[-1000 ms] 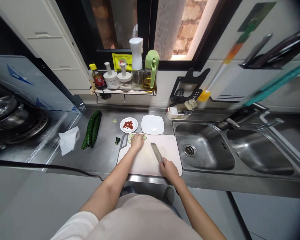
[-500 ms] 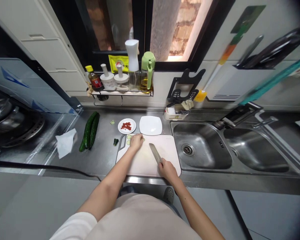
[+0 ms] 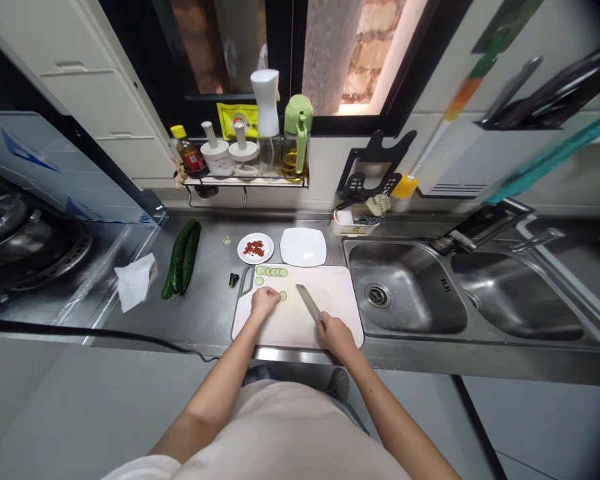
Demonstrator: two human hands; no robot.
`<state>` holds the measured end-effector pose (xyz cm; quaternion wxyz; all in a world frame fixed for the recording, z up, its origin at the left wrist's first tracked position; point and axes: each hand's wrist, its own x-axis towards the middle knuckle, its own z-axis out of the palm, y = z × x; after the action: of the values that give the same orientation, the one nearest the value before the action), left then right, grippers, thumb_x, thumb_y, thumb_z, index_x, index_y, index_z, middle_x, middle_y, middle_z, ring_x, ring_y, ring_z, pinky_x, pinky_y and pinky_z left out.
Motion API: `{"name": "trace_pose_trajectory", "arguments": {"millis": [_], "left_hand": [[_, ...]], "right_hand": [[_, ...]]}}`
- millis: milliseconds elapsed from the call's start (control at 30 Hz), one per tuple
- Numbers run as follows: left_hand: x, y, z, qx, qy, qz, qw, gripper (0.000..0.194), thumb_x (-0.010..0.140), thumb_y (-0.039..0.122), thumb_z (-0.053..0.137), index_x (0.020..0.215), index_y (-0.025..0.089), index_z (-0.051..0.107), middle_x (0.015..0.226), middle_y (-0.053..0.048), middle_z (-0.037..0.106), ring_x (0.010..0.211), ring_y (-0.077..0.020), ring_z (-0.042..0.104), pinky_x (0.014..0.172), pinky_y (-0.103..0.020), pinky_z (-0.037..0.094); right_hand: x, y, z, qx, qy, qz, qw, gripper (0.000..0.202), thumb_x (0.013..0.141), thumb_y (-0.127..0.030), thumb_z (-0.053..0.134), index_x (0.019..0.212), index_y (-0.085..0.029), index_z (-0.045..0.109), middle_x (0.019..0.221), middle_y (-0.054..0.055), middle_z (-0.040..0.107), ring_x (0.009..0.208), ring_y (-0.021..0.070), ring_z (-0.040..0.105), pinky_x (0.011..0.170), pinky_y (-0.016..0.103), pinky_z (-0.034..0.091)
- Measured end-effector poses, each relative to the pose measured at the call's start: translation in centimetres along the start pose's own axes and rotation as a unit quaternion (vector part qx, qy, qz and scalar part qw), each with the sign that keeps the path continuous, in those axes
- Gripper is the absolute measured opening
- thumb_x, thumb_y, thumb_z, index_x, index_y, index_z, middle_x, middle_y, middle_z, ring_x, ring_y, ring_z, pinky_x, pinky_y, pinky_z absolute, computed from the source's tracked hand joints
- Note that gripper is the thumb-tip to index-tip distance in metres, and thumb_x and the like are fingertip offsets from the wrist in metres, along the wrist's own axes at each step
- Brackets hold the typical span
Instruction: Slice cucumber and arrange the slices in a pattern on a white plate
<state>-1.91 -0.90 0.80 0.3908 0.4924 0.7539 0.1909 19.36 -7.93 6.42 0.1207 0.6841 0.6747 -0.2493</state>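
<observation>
My left hand (image 3: 264, 303) is over the left half of the white cutting board (image 3: 300, 333), thumb and fingers pinched at the edge of a cucumber slice (image 3: 283, 296). A row of overlapping cucumber slices (image 3: 273, 272) lies along the board's far left edge, with a single slice (image 3: 259, 281) just below it. My right hand (image 3: 337, 338) is closed round the handle of a kitchen knife (image 3: 309, 302). The blade points up and to the left over the middle of the board, apart from the slice at my left hand.
Beyond the board are a plate of chopped red pieces (image 3: 256, 259) and a white square plate (image 3: 303, 247). Whole cucumbers (image 3: 181, 259), a cucumber end (image 3: 234, 280) and a paper towel (image 3: 136, 283) lie left. A double sink (image 3: 405, 287) is at right; a condiment rack (image 3: 245, 181) hangs behind.
My left hand has moved from the board's far edge toward me, uncovering the row of slices, and is now at a single slice. The knife in my right hand has hardly moved.
</observation>
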Motion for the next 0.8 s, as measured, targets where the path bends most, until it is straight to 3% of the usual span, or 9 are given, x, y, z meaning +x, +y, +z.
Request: {"name": "trace_pose_trajectory", "arguments": {"millis": [167, 367, 567, 800], "left_hand": [[-1.5, 0.2, -0.8, 0.096, 0.001, 0.023, 0.995, 0.008, 0.072, 0.028, 0.063, 0.071, 0.021, 0.067, 0.077, -0.003, 0.071, 0.074, -0.0165, 0.062, 0.063, -0.024, 0.040], [-1.4, 0.1, -1.1, 0.124, 0.027, 0.071, 0.989, 0.013, 0.077, 0.032, 0.059, 0.082, 0.022, 0.065, 0.078, -0.002, 0.068, 0.076, -0.0161, 0.061, 0.067, -0.024, 0.040], [-0.9, 0.1, -1.2, 0.126, 0.025, 0.061, 0.990, 0.013, 0.077, 0.035, 0.060, 0.081, 0.022, 0.064, 0.078, -0.001, 0.068, 0.076, -0.0158, 0.060, 0.066, -0.024, 0.038], [-0.6, 0.1, -1.3, 0.133, 0.018, 0.048, 0.990, 0.013, 0.076, 0.035, 0.064, 0.080, 0.022, 0.063, 0.082, -0.001, 0.069, 0.080, -0.0161, 0.061, 0.067, -0.024, 0.039]], "right_hand": [[-0.3, -0.4, -0.3, -0.025, 0.001, -0.022, 0.999, 0.026, 0.093, -0.026, 0.034, 0.108, -0.016, 0.052, 0.097, 0.014, 0.066, 0.090, 0.0228, 0.063, 0.069, 0.028, 0.037], [-1.8, -1.1, -0.4, -0.032, -0.002, -0.037, 0.999, 0.025, 0.092, -0.023, 0.034, 0.113, -0.017, 0.046, 0.093, 0.012, 0.066, 0.086, 0.0215, 0.064, 0.067, 0.027, 0.036], [-3.1, -2.2, 0.4, -0.061, -0.009, -0.077, 0.995, 0.025, 0.090, -0.018, 0.034, 0.111, -0.017, 0.048, 0.090, 0.012, 0.066, 0.086, 0.0230, 0.064, 0.066, 0.028, 0.037], [-3.0, -2.7, 1.0, -0.072, -0.013, -0.065, 0.995, 0.024, 0.089, -0.016, 0.036, 0.110, -0.016, 0.048, 0.092, 0.012, 0.066, 0.089, 0.0220, 0.063, 0.069, 0.028, 0.038]]}}
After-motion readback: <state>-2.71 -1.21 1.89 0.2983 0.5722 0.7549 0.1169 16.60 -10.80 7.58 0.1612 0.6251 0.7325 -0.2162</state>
